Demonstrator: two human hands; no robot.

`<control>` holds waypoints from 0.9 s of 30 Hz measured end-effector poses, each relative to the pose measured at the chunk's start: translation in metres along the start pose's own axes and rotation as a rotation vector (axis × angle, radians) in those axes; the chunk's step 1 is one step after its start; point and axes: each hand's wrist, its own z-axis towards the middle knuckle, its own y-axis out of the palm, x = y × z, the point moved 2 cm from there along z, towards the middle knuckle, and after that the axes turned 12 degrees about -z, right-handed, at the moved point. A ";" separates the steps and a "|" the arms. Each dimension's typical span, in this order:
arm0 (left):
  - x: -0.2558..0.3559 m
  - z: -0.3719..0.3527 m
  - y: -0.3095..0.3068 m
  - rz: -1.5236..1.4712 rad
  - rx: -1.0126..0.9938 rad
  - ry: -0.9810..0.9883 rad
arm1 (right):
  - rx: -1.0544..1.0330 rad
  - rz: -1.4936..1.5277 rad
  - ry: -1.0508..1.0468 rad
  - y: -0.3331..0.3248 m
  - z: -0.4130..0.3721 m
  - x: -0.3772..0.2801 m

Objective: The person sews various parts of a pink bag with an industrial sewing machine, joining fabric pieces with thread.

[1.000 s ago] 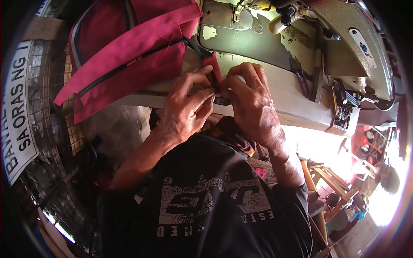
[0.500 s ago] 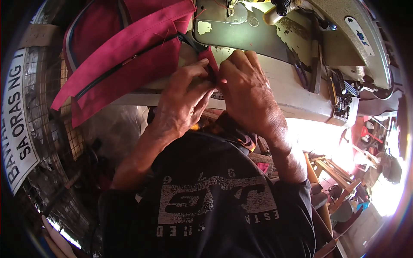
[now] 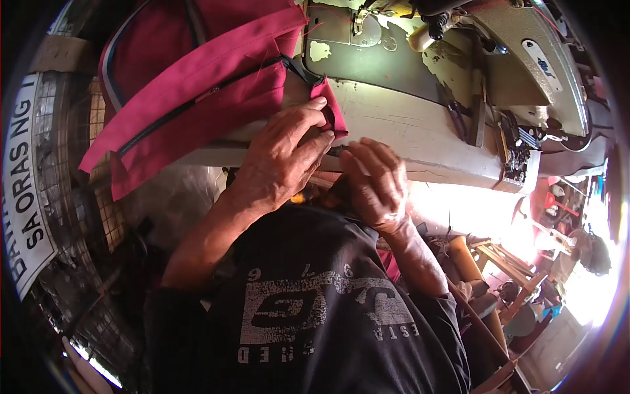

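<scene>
Head view, tilted down over a black T-shirt toward a pale, worn counter. Shows a sewing machine along the far side of that counter, with its dark bed just beyond the hands.

Shows the left hand at the counter's front edge, grip closed, thumb and fingertips pinching a small red tab of folded cloth. Places the tab on the counter, just in front of the machine bed and clear of the needle area at the top of the frame. Joins the tab, by a short black strip, to a large red fabric panel that spreads left across the counter and hangs over its edge, with a black zipper running diagonally through it.

Finds the right hand lower, apart from the cloth, below the counter's edge and near the chest, fingers curled inward. Cannot tell whether that grip has hold of anything.

Judging from how things lie: zipper already set into the panel, tab folded and held in shape at the zipper's end. Nothing under the needle, so any stitching of the tab looks not yet done.

Off to the left, shows a white sign with bold black lettering against wire mesh.
</scene>
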 end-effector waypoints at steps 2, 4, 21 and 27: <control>0.000 0.001 0.000 -0.010 0.004 -0.002 | -0.015 0.009 -0.008 0.009 -0.001 -0.001; -0.002 -0.001 0.002 -0.017 0.014 -0.016 | -0.035 0.046 0.041 0.017 0.003 -0.006; -0.008 0.036 -0.022 0.224 -0.211 0.143 | 0.006 0.187 0.087 0.013 0.018 0.001; -0.029 0.052 -0.031 0.131 -0.242 0.252 | 0.030 0.135 0.062 0.019 0.013 0.003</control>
